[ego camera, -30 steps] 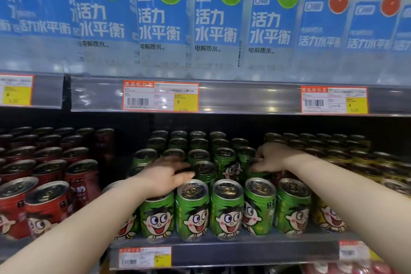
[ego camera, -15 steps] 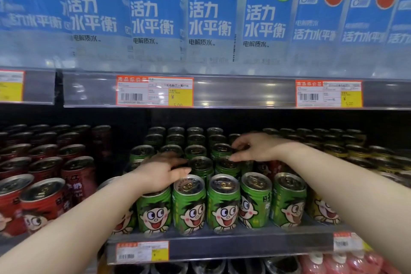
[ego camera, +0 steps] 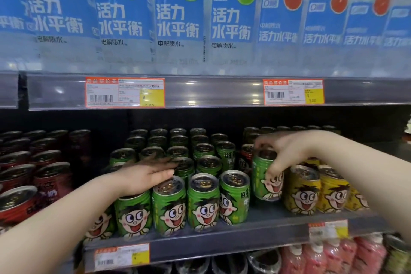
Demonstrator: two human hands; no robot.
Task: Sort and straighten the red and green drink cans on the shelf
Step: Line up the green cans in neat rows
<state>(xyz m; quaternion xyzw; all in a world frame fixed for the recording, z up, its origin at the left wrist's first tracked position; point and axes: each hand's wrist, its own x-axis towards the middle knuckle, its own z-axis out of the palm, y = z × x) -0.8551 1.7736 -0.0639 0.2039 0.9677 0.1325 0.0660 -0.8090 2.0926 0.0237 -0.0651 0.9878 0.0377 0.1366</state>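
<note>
Can (ego camera: pixel 261 177) partly behind right hand (ego camera: pixel 282 151)

At the middle of the shelf (ego camera: pixel 222 240), green cans (ego camera: pixel 202 202) printed with a cartoon face are stood upright in rows. Red cans (ego camera: pixel 46 176) are ranked upright at the shelf's left end. A single green can (ego camera: pixel 264 176) is gripped around its top by the right hand (ego camera: pixel 282 153), right of the shelf's middle.

The grey shelf (ego camera: pixel 264 218) carries red cans (ego camera: pixel 51 176), green cans (ego camera: pixel 202 202) and yellow cans (ego camera: pixel 302 193).
</note>
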